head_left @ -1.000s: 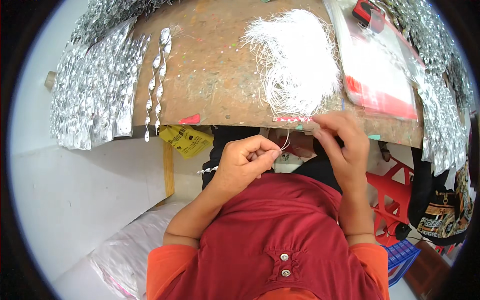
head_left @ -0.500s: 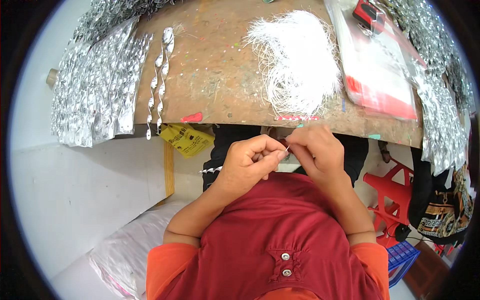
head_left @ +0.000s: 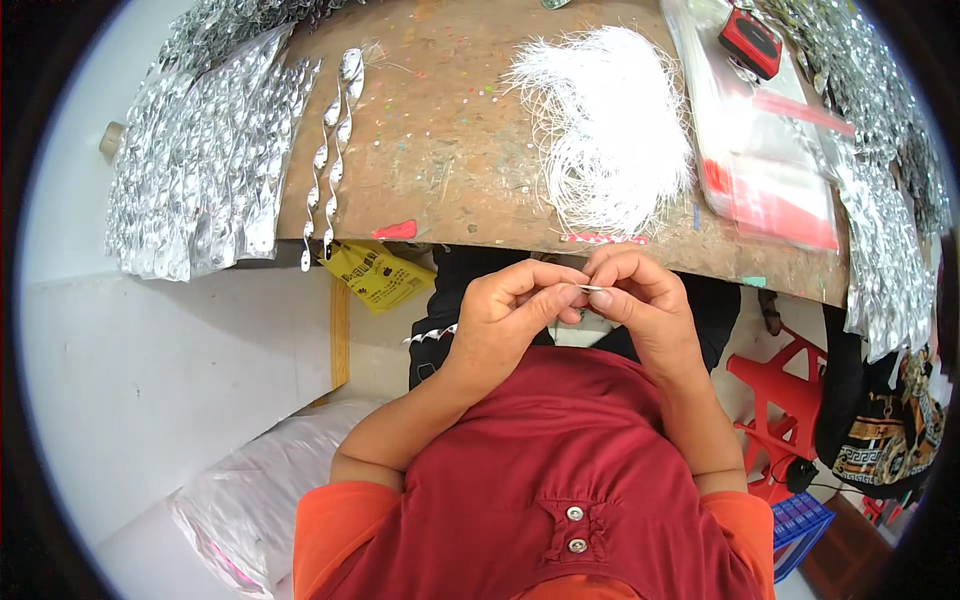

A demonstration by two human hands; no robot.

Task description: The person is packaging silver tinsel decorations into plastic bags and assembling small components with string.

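My left hand and my right hand meet fingertip to fingertip in front of the table edge, both closed in a pinch. Between the thumbs shows a small pale sliver; whether it is a strip's end or a string is too small to tell. A twisted silver strip sticks out to the left from behind my left hand, which seems to hold it. Two similar spiral strips lie on the table at the left. Beyond my hands lies a loose bundle of white strings.
The brown table bears a pile of silver strips at left, more silver strips at right, clear plastic bags and a red-and-black device. A yellow bag hangs below; a red stool stands at right.
My right hand has turned, its thumb now pressing toward the left thumb at the pale sliver. The fingertips have come closer together. The view has shifted slightly.
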